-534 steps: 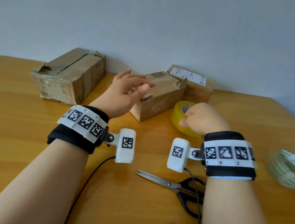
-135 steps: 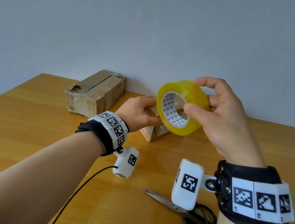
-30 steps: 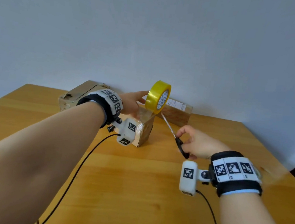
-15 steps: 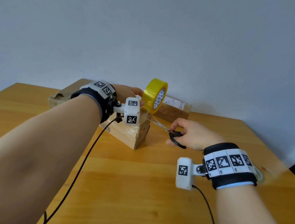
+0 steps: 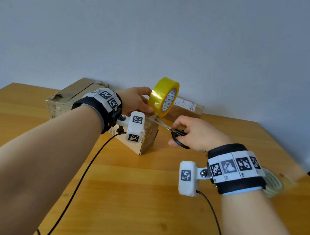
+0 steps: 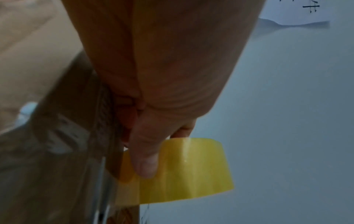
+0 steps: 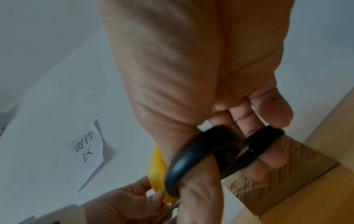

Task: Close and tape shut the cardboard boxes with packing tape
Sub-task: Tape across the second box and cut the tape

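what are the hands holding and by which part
Left hand grips the yellow tape roll by its outer rim; right hand holds the scissors by the black handle loops.

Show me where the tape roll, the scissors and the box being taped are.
tape roll [image 5: 160, 95], head view, yellow outer band
scissors [image 5: 178, 142], head view, black handle loop
box [image 5: 149, 138], head view, near end face

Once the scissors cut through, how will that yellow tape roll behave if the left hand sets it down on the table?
Stood on edge as the left hand holds it, the yellow tape roll is round and would probably roll. Laid flat, it likely stays put. Its thick winding suggests some weight, so it should not tip.
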A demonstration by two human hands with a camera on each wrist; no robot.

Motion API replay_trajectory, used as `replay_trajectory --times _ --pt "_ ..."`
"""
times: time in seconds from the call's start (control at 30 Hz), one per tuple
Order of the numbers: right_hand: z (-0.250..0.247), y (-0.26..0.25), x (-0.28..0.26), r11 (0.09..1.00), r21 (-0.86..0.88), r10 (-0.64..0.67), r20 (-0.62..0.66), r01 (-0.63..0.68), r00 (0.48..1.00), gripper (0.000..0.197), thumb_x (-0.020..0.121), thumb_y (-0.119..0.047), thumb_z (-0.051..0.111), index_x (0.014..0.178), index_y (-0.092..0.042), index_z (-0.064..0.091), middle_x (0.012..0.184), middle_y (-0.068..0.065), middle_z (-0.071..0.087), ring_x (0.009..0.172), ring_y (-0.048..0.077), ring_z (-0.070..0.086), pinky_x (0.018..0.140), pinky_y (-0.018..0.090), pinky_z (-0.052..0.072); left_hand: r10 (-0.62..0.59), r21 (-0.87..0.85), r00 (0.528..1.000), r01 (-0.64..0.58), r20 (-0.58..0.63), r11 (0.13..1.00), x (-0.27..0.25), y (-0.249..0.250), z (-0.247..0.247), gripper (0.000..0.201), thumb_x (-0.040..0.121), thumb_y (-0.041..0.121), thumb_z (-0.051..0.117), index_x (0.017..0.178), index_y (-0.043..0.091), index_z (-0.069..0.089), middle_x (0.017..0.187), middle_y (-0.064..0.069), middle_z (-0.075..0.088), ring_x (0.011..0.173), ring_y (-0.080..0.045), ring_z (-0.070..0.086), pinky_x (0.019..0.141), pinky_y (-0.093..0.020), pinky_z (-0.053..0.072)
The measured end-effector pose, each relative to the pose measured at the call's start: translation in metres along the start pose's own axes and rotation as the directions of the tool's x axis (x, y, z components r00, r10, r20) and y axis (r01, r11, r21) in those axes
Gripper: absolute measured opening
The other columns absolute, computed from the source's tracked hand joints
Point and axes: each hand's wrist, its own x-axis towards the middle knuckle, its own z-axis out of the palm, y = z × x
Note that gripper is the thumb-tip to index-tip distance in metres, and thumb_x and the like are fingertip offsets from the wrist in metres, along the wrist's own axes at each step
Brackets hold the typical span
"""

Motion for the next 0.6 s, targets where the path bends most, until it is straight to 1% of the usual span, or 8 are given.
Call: replay_trajectory --times 0.13,0.27,0.37,0.47,0.57,0.6 --pt "0.008 -0.007 0.007 0.999 0.011 -0.038 -0.007 0.038 0.999 0.042 0.079 -0.045 0.085 0.111 -0.038 0.059 0.095 -0.013 0.060 0.084 0.007 0.059 0.066 0.027 0.045 0.033 -0.087 0.999 -0.033 -0.007 0.996 0.000 -0.005 -0.004 0.038 0.088 0.002 0.069 0.121 0.017 0.060 0.115 -0.014 0.071 0.107 -0.037 0.068 0.098 -0.063 0.048" --pt "0.006 -0.011 0.008 0.998 -0.028 -0.058 -0.027 0.058 0.998 0.040 0.081 -0.036 0.086 0.113 -0.035 0.061 0.089 -0.015 0.056 0.077 0.003 0.054 0.061 0.023 0.040 0.047 -0.116 0.998 -0.050 -0.028 0.992 -0.001 -0.007 -0.003 0.039 0.088 0.002 0.069 0.123 0.016 0.060 0.116 -0.013 0.071 0.105 -0.035 0.069 0.096 -0.061 0.050" --pt "0.003 -0.012 0.009 0.997 -0.052 -0.059 -0.043 0.056 0.997 0.033 0.082 -0.030 0.085 0.107 -0.033 0.064 0.082 -0.015 0.058 0.070 0.003 0.053 0.057 0.022 0.036 0.053 -0.130 0.998 -0.057 -0.035 0.990 -0.002 -0.006 -0.001 0.040 0.089 0.002 0.067 0.125 0.016 0.059 0.120 -0.014 0.069 0.107 -0.036 0.068 0.096 -0.059 0.051" --pt "0.001 -0.014 0.009 0.996 -0.079 -0.056 -0.069 0.051 0.996 0.029 0.082 -0.029 0.085 0.104 -0.031 0.067 0.082 -0.013 0.061 0.071 0.005 0.057 0.058 0.025 0.038 0.059 -0.144 0.997 -0.066 -0.051 0.987 -0.003 -0.005 0.000 0.039 0.091 0.004 0.066 0.126 0.018 0.057 0.121 -0.015 0.068 0.109 -0.036 0.067 0.096 -0.057 0.052" --pt "0.002 -0.012 0.008 0.997 -0.063 -0.040 -0.070 0.036 0.997 0.030 0.083 -0.030 0.084 0.108 -0.031 0.067 0.085 -0.013 0.061 0.077 0.007 0.058 0.060 0.024 0.040 0.074 -0.179 0.995 -0.084 -0.061 0.980 -0.006 -0.006 -0.001 0.037 0.092 0.007 0.066 0.125 0.019 0.057 0.122 -0.015 0.067 0.109 -0.036 0.067 0.096 -0.058 0.051" --pt "0.002 -0.011 0.007 0.998 -0.058 -0.026 -0.062 0.023 0.998 0.031 0.084 -0.031 0.084 0.109 -0.032 0.066 0.086 -0.014 0.059 0.080 0.008 0.059 0.061 0.024 0.041 0.080 -0.195 0.994 -0.092 -0.072 0.976 -0.006 -0.006 -0.001 0.035 0.092 0.008 0.066 0.125 0.017 0.056 0.122 -0.016 0.067 0.107 -0.036 0.067 0.096 -0.057 0.051"
